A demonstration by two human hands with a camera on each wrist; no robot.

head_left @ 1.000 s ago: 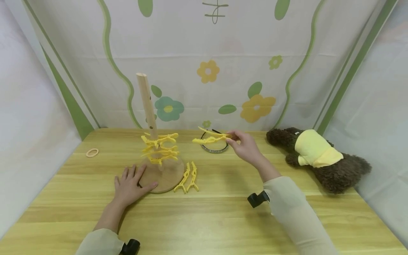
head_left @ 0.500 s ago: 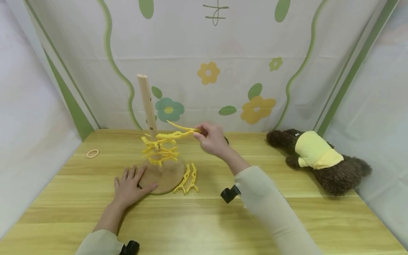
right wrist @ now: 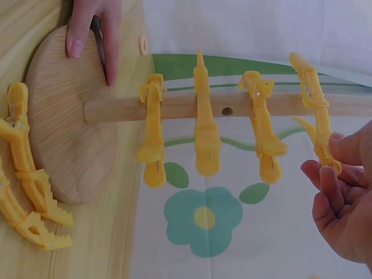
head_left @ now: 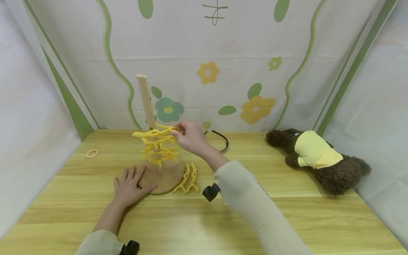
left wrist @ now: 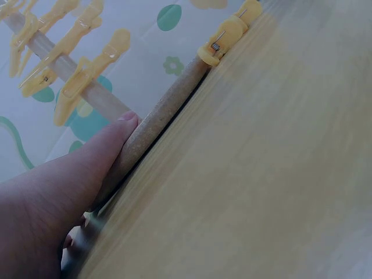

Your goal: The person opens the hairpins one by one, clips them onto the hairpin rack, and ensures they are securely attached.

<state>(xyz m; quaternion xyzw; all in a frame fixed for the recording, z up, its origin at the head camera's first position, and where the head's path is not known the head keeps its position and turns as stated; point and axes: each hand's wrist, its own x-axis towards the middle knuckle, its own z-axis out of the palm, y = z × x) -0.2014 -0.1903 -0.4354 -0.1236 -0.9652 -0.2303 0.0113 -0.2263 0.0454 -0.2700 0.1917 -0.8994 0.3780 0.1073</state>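
Right hand point(head_left: 190, 137) pinches yellow clip point(head_left: 153, 133), tail squeezed so its mouth gapes round post point(head_left: 146, 101), above three clips already on. Left hand point(head_left: 129, 187), fingers flat and spread, presses base point(head_left: 167, 175) near tabletop's middle, steadying stand. Two spare clips point(head_left: 188, 179) beside base.

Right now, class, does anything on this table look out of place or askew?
Two yellow clips lie loose on the table beside the wooden base, not on the pole like the others. A hairband sits behind.
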